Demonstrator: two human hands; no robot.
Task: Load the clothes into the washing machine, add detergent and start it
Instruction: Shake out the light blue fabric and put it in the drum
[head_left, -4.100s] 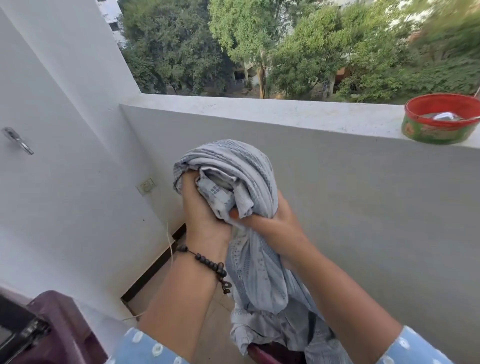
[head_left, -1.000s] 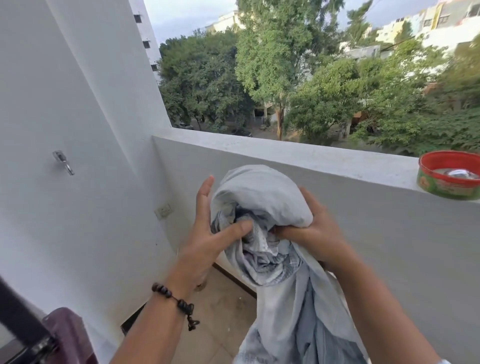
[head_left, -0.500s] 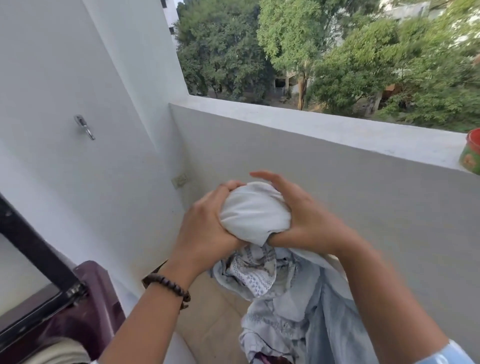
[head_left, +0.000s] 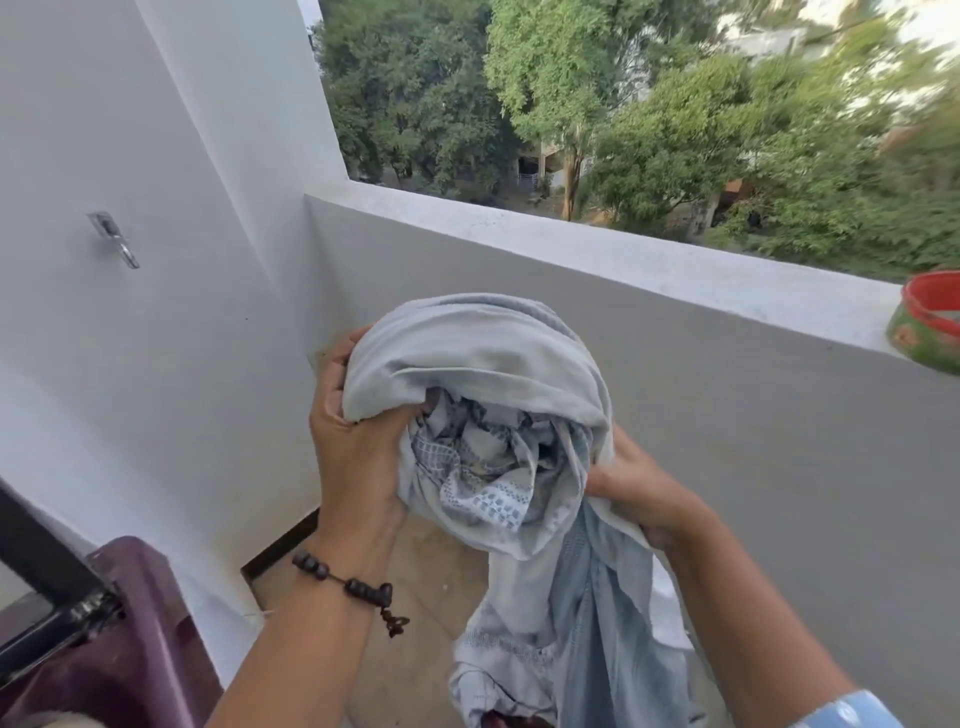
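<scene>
Since half a second ago the bundle has turned so its gathered opening faces the camera, where before both hands capped a smooth white top. The pale grey-blue garment (head_left: 498, 415) is bunched into a ball at centre frame, held up in the air above the balcony floor, with a long tail hanging to 6 o'clock. The left hand (head_left: 353, 441) grips the ball's edge at 9 o'clock, fingers curled into the cloth; the right hand (head_left: 631, 488) pinches the folds at 4 o'clock. The dark purple washing machine (head_left: 130, 649) lies at 8 o'clock from the bundle, nearer the left arm, so I judge the load must swing down and leftward. A red bowl (head_left: 930, 325) sits on the parapet (head_left: 649, 260) at 2 o'clock.
</scene>
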